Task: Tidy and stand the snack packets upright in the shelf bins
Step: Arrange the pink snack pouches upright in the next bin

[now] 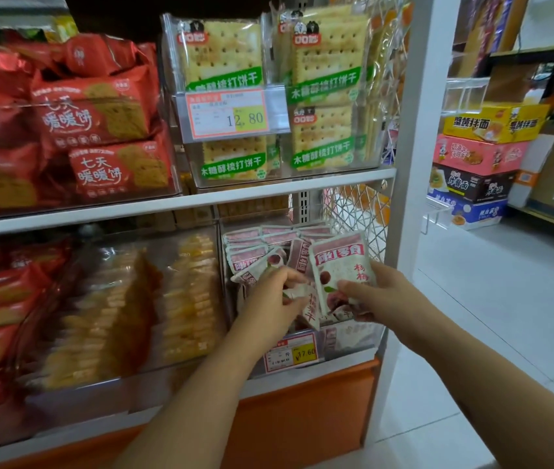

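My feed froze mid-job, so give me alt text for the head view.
Both hands work in the lower-right clear bin: the right hand holds a pink-and-white packet upright, the left hand grips a tilted packet beside it. More packets lean in rows behind, and a price tag hangs on the bin front.

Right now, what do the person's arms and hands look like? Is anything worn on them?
The left hand and right hand are bare: no gloves, rings or watch show. The left forearm and right forearm are bare too; no sleeve is in view as far as the picture's lower edge.
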